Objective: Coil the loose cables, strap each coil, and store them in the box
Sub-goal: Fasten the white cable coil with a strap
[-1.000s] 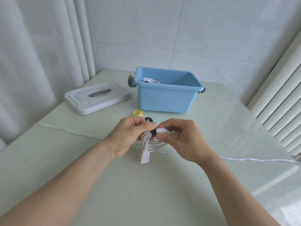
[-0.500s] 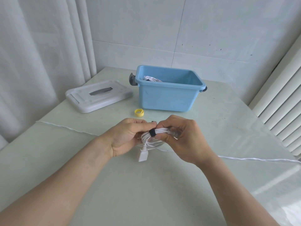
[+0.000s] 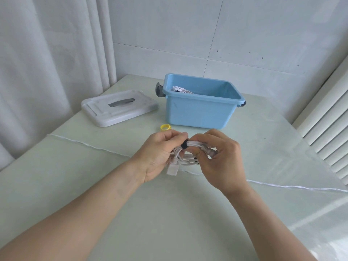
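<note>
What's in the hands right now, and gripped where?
Both hold one coiled white cable: left hand pinches it at the black strap, right hand grips the coil's right side.

A big pale green table (image 3: 169,232) fills the bottom of the picture. A thin white crease (image 3: 84,144) runs across its clear cover from left to right. A white curtain (image 3: 47,72) hangs in the upper left. A white tiled wall (image 3: 216,34) is at the top, with a few small dark spots on it at the upper right. White slats (image 3: 327,125) stand at the right edge.
</note>
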